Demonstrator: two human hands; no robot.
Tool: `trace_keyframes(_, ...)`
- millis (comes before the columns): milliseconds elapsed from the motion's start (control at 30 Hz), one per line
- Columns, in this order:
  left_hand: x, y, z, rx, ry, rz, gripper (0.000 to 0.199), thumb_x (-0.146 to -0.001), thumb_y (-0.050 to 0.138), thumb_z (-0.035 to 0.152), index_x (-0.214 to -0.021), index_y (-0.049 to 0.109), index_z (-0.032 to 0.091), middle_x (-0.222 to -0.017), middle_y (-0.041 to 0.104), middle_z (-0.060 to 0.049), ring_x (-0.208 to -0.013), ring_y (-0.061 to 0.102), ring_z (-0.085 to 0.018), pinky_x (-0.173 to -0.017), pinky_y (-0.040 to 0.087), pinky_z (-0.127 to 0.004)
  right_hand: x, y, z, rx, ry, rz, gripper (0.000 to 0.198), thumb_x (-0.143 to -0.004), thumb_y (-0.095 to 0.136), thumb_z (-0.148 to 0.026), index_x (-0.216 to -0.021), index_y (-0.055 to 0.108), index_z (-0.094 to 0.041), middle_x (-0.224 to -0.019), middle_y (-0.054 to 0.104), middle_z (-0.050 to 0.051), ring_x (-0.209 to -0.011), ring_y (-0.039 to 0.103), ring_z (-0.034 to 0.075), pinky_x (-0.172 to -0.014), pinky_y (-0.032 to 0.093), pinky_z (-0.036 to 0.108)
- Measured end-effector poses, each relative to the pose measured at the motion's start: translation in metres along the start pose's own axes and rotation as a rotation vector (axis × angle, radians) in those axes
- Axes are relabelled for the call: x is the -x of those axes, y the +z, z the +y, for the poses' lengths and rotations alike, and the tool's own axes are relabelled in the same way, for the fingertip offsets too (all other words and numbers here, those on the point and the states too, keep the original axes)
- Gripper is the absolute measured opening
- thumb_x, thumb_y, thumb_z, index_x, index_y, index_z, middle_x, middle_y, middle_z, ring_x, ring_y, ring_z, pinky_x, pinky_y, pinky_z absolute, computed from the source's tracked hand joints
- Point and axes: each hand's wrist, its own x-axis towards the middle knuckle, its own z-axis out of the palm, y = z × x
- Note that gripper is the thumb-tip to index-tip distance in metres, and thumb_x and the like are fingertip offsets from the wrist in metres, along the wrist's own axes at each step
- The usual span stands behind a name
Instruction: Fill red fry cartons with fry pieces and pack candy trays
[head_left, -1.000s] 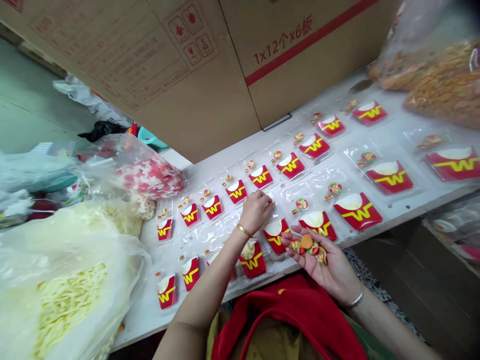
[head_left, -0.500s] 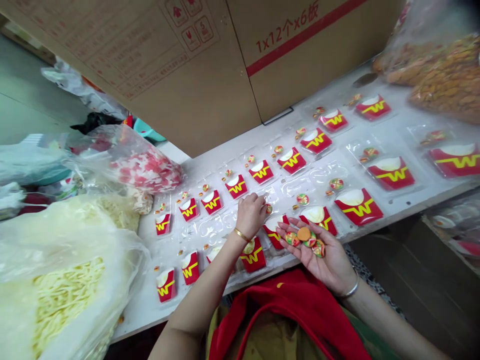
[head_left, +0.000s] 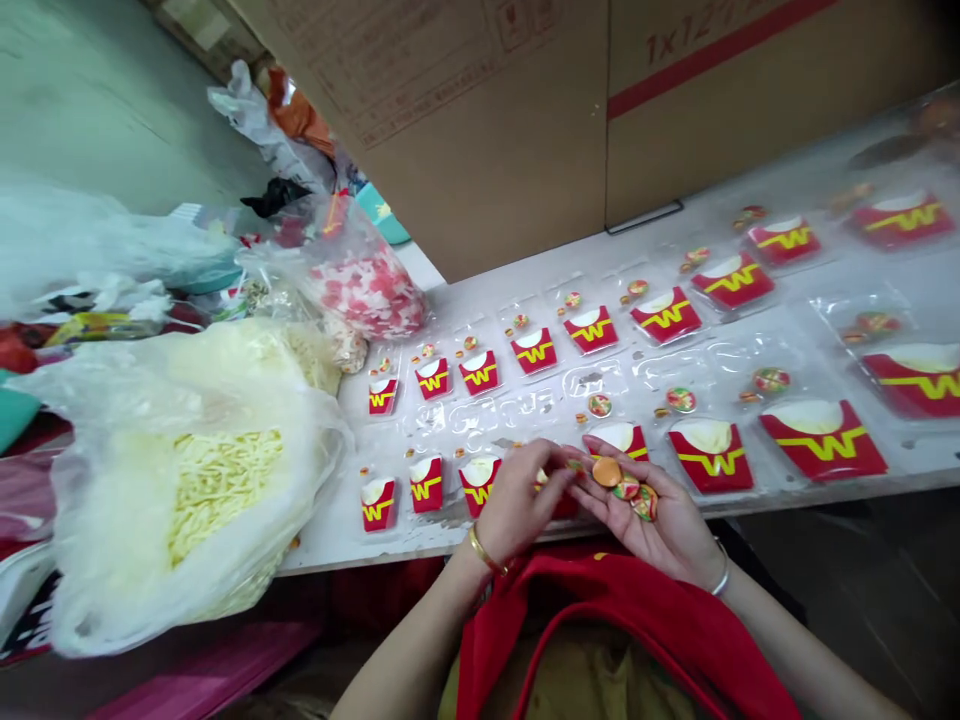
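My right hand (head_left: 667, 520), with a silver bangle, is palm up near the table's front edge and cradles several miniature toy pizzas (head_left: 643, 503). One of them lies with its plain orange-brown side up. My left hand (head_left: 517, 505), wearing a gold bangle, meets the right fingertips. Its thumb and fingers pinch a small pizza (head_left: 574, 466), partly hidden by the fingers. Around them, clear plastic blister trays hold red toy fries boxes (head_left: 711, 462) with a yellow W. Beside several boxes sit a round pizza (head_left: 681, 399) and a tiny burger (head_left: 661, 412).
An open bag of pale yellow toy fries (head_left: 225, 490) stands on the left. Behind it is a bag of red-and-white pieces (head_left: 367, 295). A large cardboard carton (head_left: 495, 190) rises at the back. Blister trays fill two rows along the white table (head_left: 465, 292).
My left hand has come back from a tray to my right hand and now pinches a pizza there. The head view has shifted left, so the table appears further right.
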Motion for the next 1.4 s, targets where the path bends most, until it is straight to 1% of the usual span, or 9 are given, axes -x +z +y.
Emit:
trace_keyframes(100, -0.004, -0.01, -0.029, 0.063, -0.141, 0.165, 0.013, -0.087, 0.05, 0.03, -0.084, 0.054, 0.018, -0.08, 0.061, -0.001, -0.073, 0.054, -0.012, -0.068, 0.041, -0.025, -0.005, 0.004, 0.004, 0.019, 0.015, -0.004, 0.036, -0.086, 0.044, -0.015, -0.121, 0.053, -0.017, -0.125, 0.058, 0.012, -0.117, 0.054, 0.022, -0.103, 0.04, 0.043)
trace_keyframes(333, -0.026, 0.006, -0.072, -0.239, -0.133, 0.153, 0.008, -0.083, 0.054, 0.025, -0.08, 0.058, 0.019, -0.081, 0.062, -0.001, -0.079, 0.055, -0.015, -0.075, 0.036, -0.03, -0.005, 0.002, 0.012, 0.036, -0.012, 0.019, 0.036, -0.087, 0.041, -0.015, -0.121, 0.053, -0.016, -0.124, 0.059, 0.014, -0.118, 0.054, 0.023, -0.103, 0.04, 0.045)
trace_keyframes(500, -0.026, 0.012, -0.069, -0.516, -0.042, 0.146, 0.015, -0.087, 0.05, 0.029, -0.088, 0.061, 0.019, -0.093, 0.059, -0.007, -0.093, 0.051, -0.022, -0.081, 0.033, -0.038, -0.007, 0.002, 0.016, 0.033, -0.018, 0.012, 0.033, -0.091, 0.042, -0.025, -0.122, 0.052, -0.016, -0.123, 0.059, 0.014, -0.117, 0.054, 0.023, -0.101, 0.042, 0.044)
trace_keyframes(700, -0.004, -0.005, -0.044, -0.197, 0.143, 0.031, 0.03, -0.088, 0.05, 0.035, -0.115, 0.056, 0.025, -0.11, 0.056, -0.007, -0.101, 0.051, -0.02, -0.086, 0.036, -0.035, -0.013, 0.014, 0.025, 0.021, 0.044, -0.024, 0.039, -0.093, 0.042, -0.04, -0.119, 0.052, -0.012, -0.114, 0.064, 0.014, -0.107, 0.061, 0.021, -0.099, 0.044, 0.042)
trace_keyframes(800, 0.016, -0.012, -0.031, -0.086, 0.228, -0.005, 0.026, -0.085, 0.056, 0.033, -0.11, 0.059, 0.026, -0.113, 0.056, -0.006, -0.105, 0.05, -0.02, -0.089, 0.037, -0.035, -0.017, 0.019, 0.033, 0.019, 0.093, -0.072, 0.041, -0.095, 0.037, -0.04, -0.12, 0.052, -0.011, -0.109, 0.066, 0.012, -0.1, 0.064, 0.019, -0.098, 0.045, 0.04)
trace_keyframes(967, 0.04, -0.027, -0.055, 0.033, 0.128, 0.235, 0.009, -0.087, 0.051, 0.021, -0.093, 0.058, 0.019, -0.092, 0.062, -0.005, -0.087, 0.056, -0.015, -0.079, 0.044, -0.029, -0.027, 0.025, 0.05, 0.088, 0.186, -0.08, 0.052, -0.094, 0.037, -0.045, -0.13, 0.043, -0.008, -0.122, 0.059, 0.017, -0.113, 0.057, 0.023, -0.101, 0.042, 0.042)
trace_keyframes(1100, 0.043, -0.044, -0.101, -0.175, 0.012, 0.42, 0.011, -0.088, 0.047, 0.017, -0.091, 0.058, 0.018, -0.088, 0.061, -0.005, -0.085, 0.057, -0.016, -0.076, 0.045, -0.029, -0.033, 0.029, 0.061, 0.118, 0.239, -0.083, 0.059, -0.091, 0.042, -0.049, -0.135, 0.038, -0.009, -0.13, 0.052, 0.02, -0.12, 0.051, 0.024, -0.104, 0.037, 0.041)
trace_keyframes(1233, 0.041, -0.046, -0.126, -0.42, 0.022, 0.302, 0.021, -0.088, 0.043, 0.015, -0.098, 0.06, 0.019, -0.097, 0.062, -0.007, -0.089, 0.057, -0.017, -0.079, 0.045, -0.031, -0.035, 0.032, 0.066, 0.133, 0.257, -0.069, 0.061, -0.091, 0.043, -0.049, -0.136, 0.036, -0.009, -0.13, 0.052, 0.021, -0.121, 0.05, 0.025, -0.104, 0.038, 0.04)
trace_keyframes(1400, 0.042, -0.042, -0.124, -0.628, -0.002, 0.152, 0.024, -0.085, 0.048, 0.014, -0.104, 0.062, 0.021, -0.111, 0.061, -0.008, -0.1, 0.053, -0.022, -0.082, 0.043, -0.038, -0.037, 0.03, 0.07, 0.141, 0.258, -0.057, 0.061, -0.09, 0.042, -0.051, -0.134, 0.038, -0.009, -0.129, 0.053, 0.02, -0.12, 0.051, 0.024, -0.103, 0.039, 0.039)
